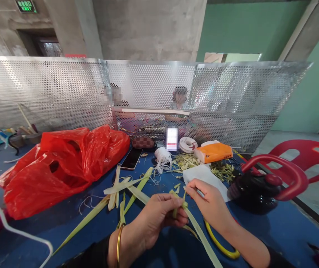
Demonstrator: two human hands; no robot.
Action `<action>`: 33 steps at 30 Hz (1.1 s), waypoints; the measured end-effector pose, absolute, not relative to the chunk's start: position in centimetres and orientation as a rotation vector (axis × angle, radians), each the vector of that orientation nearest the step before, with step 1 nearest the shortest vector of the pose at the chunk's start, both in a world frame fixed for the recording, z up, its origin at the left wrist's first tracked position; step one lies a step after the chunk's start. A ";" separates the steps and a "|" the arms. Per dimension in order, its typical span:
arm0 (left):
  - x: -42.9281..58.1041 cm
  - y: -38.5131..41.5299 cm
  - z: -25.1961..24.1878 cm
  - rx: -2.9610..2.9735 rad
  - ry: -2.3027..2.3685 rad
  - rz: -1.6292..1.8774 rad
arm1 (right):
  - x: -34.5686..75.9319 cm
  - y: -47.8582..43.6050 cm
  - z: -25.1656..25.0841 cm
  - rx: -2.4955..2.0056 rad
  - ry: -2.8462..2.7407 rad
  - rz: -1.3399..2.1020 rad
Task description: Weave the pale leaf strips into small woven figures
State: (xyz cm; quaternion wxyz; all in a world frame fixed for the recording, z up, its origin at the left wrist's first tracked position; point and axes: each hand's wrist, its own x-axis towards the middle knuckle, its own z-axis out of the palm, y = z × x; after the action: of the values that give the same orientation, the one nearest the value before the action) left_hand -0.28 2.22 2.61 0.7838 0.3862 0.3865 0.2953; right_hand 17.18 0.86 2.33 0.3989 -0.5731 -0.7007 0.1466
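Observation:
My left hand point(159, 212), with a gold bangle at the wrist, pinches a folded pale green leaf strip point(200, 232) between thumb and fingers. One long end of the strip runs down toward the bottom edge. Close by on the right, my right hand point(206, 201) has thumb and forefinger closed on a thin end of the leaf, just above the fold. More leaf strips point(85, 221) lie on the blue table to the left, some crossing one another. Beneath my right forearm curves a yellow loop point(217, 242), partly hidden.
A red plastic bag point(64, 163) fills the left side. Beyond my hands are a phone point(131, 159), white string point(163, 158), a tape roll point(188, 144), an orange packet point(215, 152) and dry scraps point(187, 162). A dark kettle point(257, 191) stands right, before a perforated metal screen point(153, 85).

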 end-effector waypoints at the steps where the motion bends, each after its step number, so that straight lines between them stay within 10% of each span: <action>1: -0.3 2.2 2.6 0.831 0.838 0.653 | 17.3 0.9 2.4 -1.419 -1.767 0.309; 6: -0.3 2.6 2.9 0.806 0.858 0.793 | 17.8 0.1 3.8 -1.293 -1.823 -0.051; 29: 0.1 2.2 2.7 0.963 0.879 0.733 | 17.1 -1.4 4.9 -1.395 -1.965 0.229; 33: 0.3 1.6 2.8 1.095 0.815 0.585 | 17.0 -0.5 4.5 -1.441 -1.942 0.689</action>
State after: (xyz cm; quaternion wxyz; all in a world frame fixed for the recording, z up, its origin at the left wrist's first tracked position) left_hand 0.25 1.61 2.81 0.7368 0.4986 0.3710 0.2663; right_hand 16.98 -0.54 4.53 0.3083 -0.5453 -0.7346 0.2607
